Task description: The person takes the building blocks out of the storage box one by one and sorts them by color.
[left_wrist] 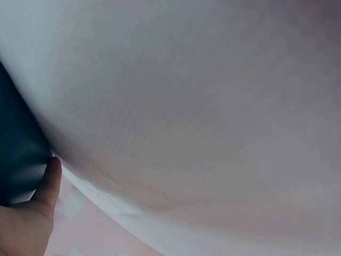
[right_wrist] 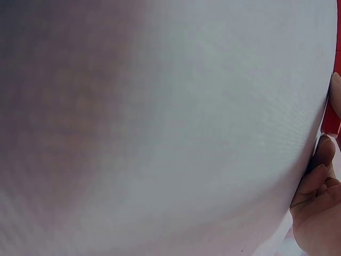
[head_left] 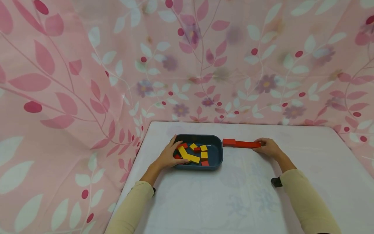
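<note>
A dark blue tray (head_left: 217,156) stands toward the back of the table with several yellow blocks (head_left: 193,158) and red blocks (head_left: 205,163) in it. My left hand (head_left: 169,156) holds the tray's left end, its thumb reaching in over the yellow blocks. In the left wrist view one finger (left_wrist: 49,186) lies against the tray's outer wall (left_wrist: 21,138). Right of the tray runs a row of red blocks (head_left: 246,144), its left block standing higher. My right hand (head_left: 270,148) pinches the row's right end; red shows between the fingertips in the right wrist view.
The table (head_left: 228,198) is covered by a white cloth. Pink floral fabric (head_left: 201,65) hangs behind it and on the left. The row's left end lies close to the tray's right wall.
</note>
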The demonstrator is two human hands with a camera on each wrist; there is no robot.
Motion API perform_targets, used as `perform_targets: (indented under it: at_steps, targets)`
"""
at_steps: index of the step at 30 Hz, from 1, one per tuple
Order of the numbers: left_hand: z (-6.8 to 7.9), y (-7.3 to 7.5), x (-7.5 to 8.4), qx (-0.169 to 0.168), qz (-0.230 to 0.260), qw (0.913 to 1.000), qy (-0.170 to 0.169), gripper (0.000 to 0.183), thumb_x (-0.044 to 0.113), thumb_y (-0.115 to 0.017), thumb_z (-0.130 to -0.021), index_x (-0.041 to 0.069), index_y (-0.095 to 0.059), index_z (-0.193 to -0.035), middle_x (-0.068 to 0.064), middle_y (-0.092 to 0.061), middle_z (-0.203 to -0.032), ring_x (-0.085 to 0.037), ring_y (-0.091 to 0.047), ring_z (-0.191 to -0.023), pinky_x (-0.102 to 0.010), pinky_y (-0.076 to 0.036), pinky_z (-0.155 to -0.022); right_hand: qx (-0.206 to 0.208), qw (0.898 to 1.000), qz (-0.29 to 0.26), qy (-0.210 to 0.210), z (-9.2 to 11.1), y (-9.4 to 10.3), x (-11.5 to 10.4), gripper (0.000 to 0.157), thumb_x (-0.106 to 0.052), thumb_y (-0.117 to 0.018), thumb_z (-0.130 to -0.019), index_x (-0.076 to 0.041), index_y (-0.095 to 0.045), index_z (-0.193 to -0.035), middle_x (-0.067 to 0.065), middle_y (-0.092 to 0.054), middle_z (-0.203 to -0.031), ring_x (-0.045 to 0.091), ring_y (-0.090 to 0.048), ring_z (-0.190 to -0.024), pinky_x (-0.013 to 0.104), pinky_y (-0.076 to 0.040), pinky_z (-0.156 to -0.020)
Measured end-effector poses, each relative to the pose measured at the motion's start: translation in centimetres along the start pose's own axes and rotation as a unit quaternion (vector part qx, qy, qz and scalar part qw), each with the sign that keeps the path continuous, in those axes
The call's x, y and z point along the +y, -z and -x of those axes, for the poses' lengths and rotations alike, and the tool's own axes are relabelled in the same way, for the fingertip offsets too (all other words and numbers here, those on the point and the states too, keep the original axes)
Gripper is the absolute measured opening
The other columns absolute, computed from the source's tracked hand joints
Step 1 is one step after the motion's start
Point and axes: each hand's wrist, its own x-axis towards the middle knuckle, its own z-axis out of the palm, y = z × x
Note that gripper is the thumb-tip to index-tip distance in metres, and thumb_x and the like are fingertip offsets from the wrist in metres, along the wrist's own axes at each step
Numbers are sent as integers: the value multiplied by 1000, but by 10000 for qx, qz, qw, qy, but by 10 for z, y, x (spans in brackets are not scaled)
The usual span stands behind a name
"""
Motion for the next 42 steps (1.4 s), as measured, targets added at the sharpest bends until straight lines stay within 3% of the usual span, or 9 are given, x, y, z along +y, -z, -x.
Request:
perform_targets:
  at_steps: [9, 17, 23, 27, 32, 36, 39, 42]
  targets:
    - [3, 2, -2, -17, -8, 9999, 116, 106, 73, -73, -69, 27, -32, -155, 5, 0, -168, -35, -24, -150, -62, -28, -116, -41, 9999, -91, 18, 3, -2, -7, 52, -29, -74, -89, -2, -57, -131, 16, -49, -103, 31, -44, -98, 34, -37, -74]
    - [5, 4, -2, -127, 97, 9998, 75, 121, 71, -78, -65, 23, -18, -159, 1, 1, -169, -36, -21, -151, -62, -28, -115, -94, 9999, -51, 22, 1, -4, -4, 58, -34, -76, -87, -3, -56, -131, 18, -49, -109, 32, -44, -100, 37, -39, -77]
    - [2, 6, 2, -363, 198, 9991, 40, 128, 60, -84, -66, 19, -8, -161, 0, 4, -168, -35, -17, -152, -62, -25, -117, -367, 9992, -165, -34, 5, 3, 2, 78, -41, -78, -84, -3, -43, -143, 31, -42, -134, 43, -42, -116, 57, -44, -98]
    - [1, 3, 6, -482, 279, 9984, 126, 130, 57, -85, -67, 17, -3, -161, 1, 8, -168, -30, -12, -154, -57, -22, -120, -347, 9991, -242, -34, 17, 13, 1, 90, -43, -79, -83, -3, -32, -148, 35, -34, -139, 48, -38, -120, 63, -44, -99]
    - [1, 3, 8, -343, 271, 9987, 245, 130, 53, -86, -67, 16, -5, -160, 1, 6, -168, -28, -14, -154, -54, -24, -120, 258, 9976, -305, 557, 24, 23, -17, 83, -39, -77, -85, 1, -37, -145, 35, -38, -137, 48, -43, -118, 54, -50, -90]
    - [2, 7, 8, -253, 183, 9991, 271, 130, 54, -86, -66, 15, -7, -160, 3, 4, -168, -26, -16, -154, -53, -26, -120, 688, 9919, -403, 988, 19, 20, -47, 67, -37, -76, -87, -1, -48, -138, 29, -52, -130, 38, -53, -102, 34, -53, -77]
    - [3, 7, 6, -253, 140, 9992, 265, 130, 56, -86, -66, 15, -6, -160, 3, 4, -168, -26, -17, -153, -54, -26, -119, 781, 9871, -551, 1283, 16, 9, -73, 54, -34, -76, -88, -4, -56, -128, 23, -59, -124, 30, -53, -93, 22, -52, -70]
    - [3, 6, 6, -240, 144, 9993, 261, 130, 56, -85, -66, 15, -5, -160, 4, 4, -168, -25, -16, -154, -54, -25, -120, 721, 9810, -758, 1633, 13, -4, -100, 45, -30, -78, -87, -6, -62, -121, 19, -63, -118, 26, -54, -89, 18, -51, -69]
